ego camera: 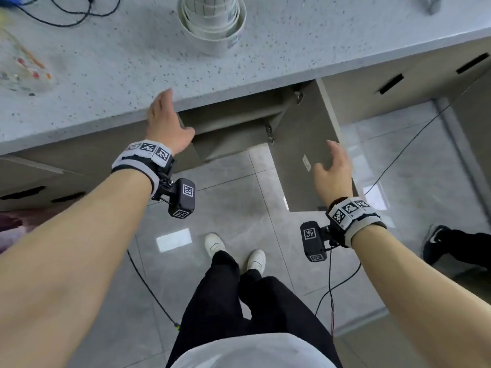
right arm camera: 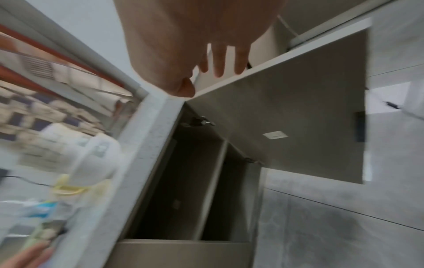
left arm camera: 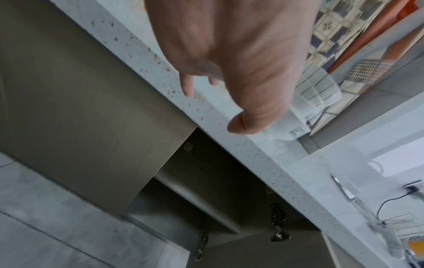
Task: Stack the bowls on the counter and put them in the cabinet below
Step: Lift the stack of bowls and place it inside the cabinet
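Well, the bowls [ego camera: 212, 22] sit stacked on the desk [ego camera: 106, 65], well back from its front edge, and the cabinet [ego camera: 233, 123] below stands open. Left hand [ego camera: 166, 123] is at the desk edge, fingers [left arm camera: 187, 87] relaxed, holding nothing. Right hand [ego camera: 332, 171] is by the open door [ego camera: 300, 144], fingers [right arm camera: 219, 61] straight and a little spread, gripping nothing

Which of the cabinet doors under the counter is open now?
The cabinet door by the right hand stands swung out, showing a shelf inside. The doors on both sides remain flat and closed.
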Demonstrator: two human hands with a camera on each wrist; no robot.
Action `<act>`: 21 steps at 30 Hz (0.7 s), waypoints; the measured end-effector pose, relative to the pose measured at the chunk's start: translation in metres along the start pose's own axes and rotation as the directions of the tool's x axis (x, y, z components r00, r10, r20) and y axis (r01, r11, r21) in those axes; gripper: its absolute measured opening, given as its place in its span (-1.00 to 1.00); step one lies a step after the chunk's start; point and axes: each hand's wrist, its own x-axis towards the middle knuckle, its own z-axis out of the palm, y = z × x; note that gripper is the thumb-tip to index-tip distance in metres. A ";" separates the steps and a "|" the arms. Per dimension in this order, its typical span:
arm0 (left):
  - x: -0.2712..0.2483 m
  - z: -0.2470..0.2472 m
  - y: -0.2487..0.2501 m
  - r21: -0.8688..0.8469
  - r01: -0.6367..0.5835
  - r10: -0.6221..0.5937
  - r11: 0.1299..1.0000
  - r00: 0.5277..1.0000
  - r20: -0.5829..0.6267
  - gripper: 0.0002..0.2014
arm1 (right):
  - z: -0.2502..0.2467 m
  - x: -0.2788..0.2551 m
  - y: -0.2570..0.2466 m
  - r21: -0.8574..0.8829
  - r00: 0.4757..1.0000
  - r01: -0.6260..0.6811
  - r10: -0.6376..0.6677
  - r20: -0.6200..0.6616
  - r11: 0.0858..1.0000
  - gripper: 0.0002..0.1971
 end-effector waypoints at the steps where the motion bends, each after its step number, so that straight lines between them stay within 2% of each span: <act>1: 0.001 -0.008 0.004 -0.033 -0.016 0.017 0.999 1.000 0.011 -0.11 | -0.002 0.005 -0.023 0.065 0.998 0.053 -0.055 0.027 0.996 -0.40; 5: 0.012 -0.040 0.014 -0.068 -0.098 0.099 0.993 0.995 0.016 -0.10 | -0.006 0.037 -0.096 0.237 0.959 0.228 -0.259 0.111 0.944 -0.43; 8: 0.028 -0.063 0.016 -0.089 -0.096 0.098 0.991 0.995 0.021 -0.07 | -0.002 0.069 -0.137 0.315 0.933 0.282 -0.336 0.132 0.906 -0.46; 14: 0.073 -0.079 0.030 -0.200 -0.085 0.091 0.976 0.996 0.021 -0.03 | 0.020 0.144 -0.192 0.464 0.935 0.199 -0.309 0.175 0.863 -0.54; 21: 0.131 -0.071 0.040 -0.367 0.015 0.006 0.930 0.998 0.056 0.04 | 0.062 0.232 -0.230 0.554 0.912 0.085 -0.289 0.291 0.828 -0.58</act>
